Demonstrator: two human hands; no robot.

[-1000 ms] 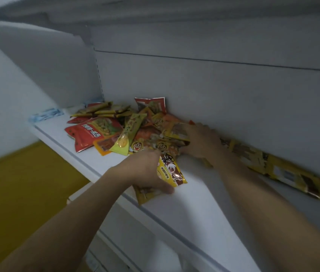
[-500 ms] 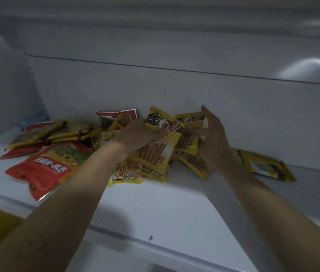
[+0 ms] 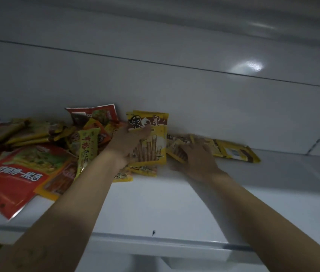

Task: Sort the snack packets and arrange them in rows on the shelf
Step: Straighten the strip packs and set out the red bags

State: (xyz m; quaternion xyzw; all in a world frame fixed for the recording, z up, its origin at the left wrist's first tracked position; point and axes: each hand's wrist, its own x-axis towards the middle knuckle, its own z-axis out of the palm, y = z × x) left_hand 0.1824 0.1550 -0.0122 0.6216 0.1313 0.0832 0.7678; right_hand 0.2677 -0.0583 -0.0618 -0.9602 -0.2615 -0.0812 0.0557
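A heap of snack packets (image 3: 88, 138) lies on the white shelf (image 3: 155, 209) at the left and centre. My left hand (image 3: 129, 142) grips a yellow biscuit-stick packet (image 3: 155, 138) and holds it upright against the back wall. My right hand (image 3: 196, 156) rests palm down on yellow packets of the same kind (image 3: 180, 150) lying flat to the right; its fingers look spread. More yellow packets (image 3: 237, 152) lie in a row along the wall beyond it. A big red packet (image 3: 15, 173) lies at the front left.
The white back panel (image 3: 194, 99) rises right behind the packets. The shelf's front lip (image 3: 155, 242) runs across the bottom. A narrow green-yellow packet (image 3: 87, 152) lies on the heap beside my left forearm. Bare shelf surface (image 3: 273, 193) stretches to the right.
My left hand has stood the yellow packet more upright against the wall. My right hand dropped from beside it onto the flat yellow packets at the right. The view shifted slightly.
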